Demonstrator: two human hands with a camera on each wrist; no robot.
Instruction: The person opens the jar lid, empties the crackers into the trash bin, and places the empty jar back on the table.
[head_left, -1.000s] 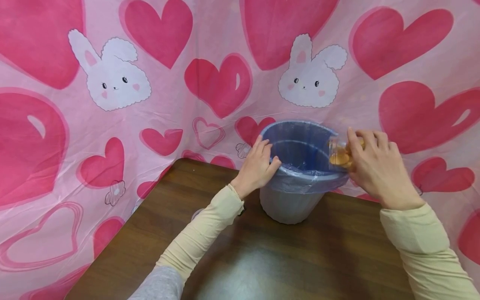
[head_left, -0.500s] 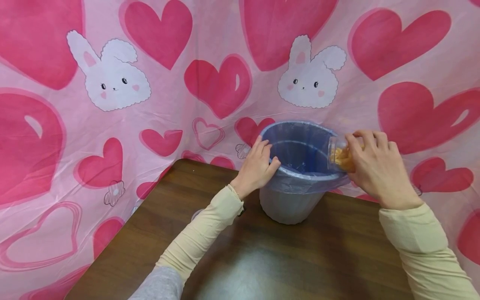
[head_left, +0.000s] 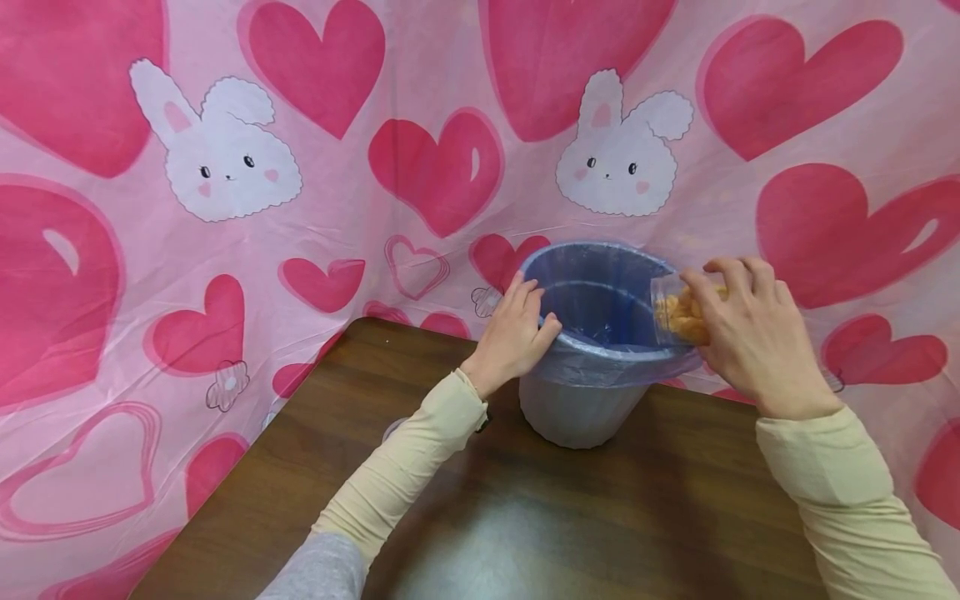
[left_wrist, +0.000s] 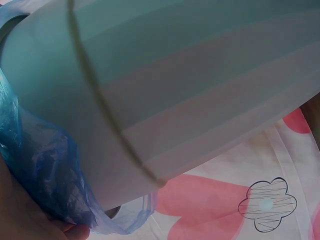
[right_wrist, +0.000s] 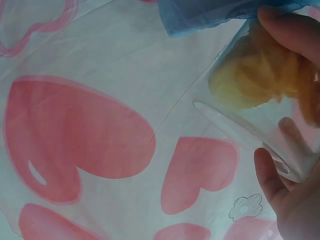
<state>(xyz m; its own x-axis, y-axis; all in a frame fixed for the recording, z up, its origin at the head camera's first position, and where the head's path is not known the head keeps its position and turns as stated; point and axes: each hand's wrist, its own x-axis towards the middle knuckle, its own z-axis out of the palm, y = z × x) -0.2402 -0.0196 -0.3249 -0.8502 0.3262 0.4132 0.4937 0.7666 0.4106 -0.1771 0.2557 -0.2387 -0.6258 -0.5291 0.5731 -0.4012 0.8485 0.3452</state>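
Observation:
A light-coloured trash bin (head_left: 573, 412) stands upright on the table, its rim covered by a thin blue plastic liner (head_left: 611, 369). My left hand (head_left: 510, 337) grips the bin's left rim, thumb at the near side; the left wrist view shows the bunched liner (left_wrist: 45, 160) by the fingers. At the right rim, my right hand (head_left: 753, 337) holds a clear plastic cup (head_left: 663, 292) on its side, mouth toward the inside of the bin. Yellow-orange pieces (right_wrist: 245, 82) lie within the cup; their kind is unclear. The bin's bottom inside is hidden.
The brown wooden table (head_left: 360, 375) carries the bin near its back edge. A clear round-edged object (head_left: 392, 427) shows partly behind the left forearm. Behind everything hangs a pink cloth (head_left: 427, 67) with hearts and rabbits, close to the bin.
My right hand has shifted the cup slightly left over the bin, and its angle has changed. The pieces inside have moved about. My left hand and the bin have stayed put.

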